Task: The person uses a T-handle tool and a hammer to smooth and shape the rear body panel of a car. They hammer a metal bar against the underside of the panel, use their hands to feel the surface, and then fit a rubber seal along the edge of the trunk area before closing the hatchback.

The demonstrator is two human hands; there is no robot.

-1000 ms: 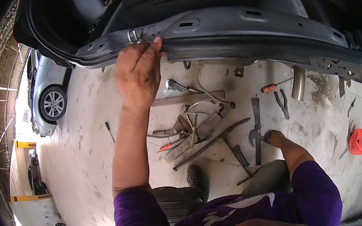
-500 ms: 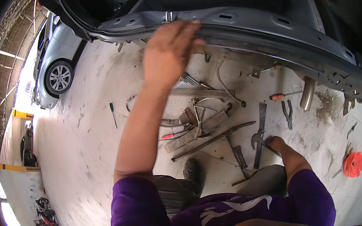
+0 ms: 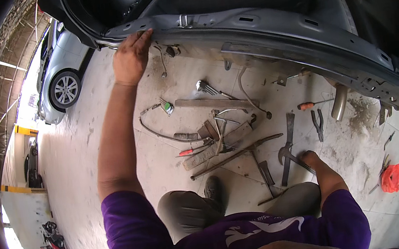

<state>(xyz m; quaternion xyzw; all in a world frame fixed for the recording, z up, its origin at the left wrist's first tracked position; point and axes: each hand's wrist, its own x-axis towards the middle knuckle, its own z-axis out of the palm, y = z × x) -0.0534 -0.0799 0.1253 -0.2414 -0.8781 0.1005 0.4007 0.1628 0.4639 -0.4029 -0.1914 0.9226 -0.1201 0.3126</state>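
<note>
My left hand (image 3: pixel 132 58) is up at the far left, its fingers together over the edge of the grey car's rear sill (image 3: pixel 218 30). In my right hand (image 3: pixel 310 158), low beside my knee, is the handle of a hammer (image 3: pixel 285 153). Its curved head lies over a flat dark metal bar (image 3: pixel 290 131) on the floor. Much of the right hand's grip is hidden from above. Close by are pliers (image 3: pixel 318 125) and an orange-handled screwdriver (image 3: pixel 306 106).
Several tools, a long rod (image 3: pixel 235 157), a wooden plank (image 3: pixel 214 103) and a bent hose (image 3: pixel 161 136) lie between my feet and the car. A red bag (image 3: pixel 391 178) is at the right. An exhaust pipe (image 3: pixel 339 103) juts out below the sill. Another car (image 3: pixel 62 66) stands far left.
My left hand has moved left along the sill and come down on its edge, uncovering a latch and tools on the floor. The right hand and hammer have barely shifted.
</note>
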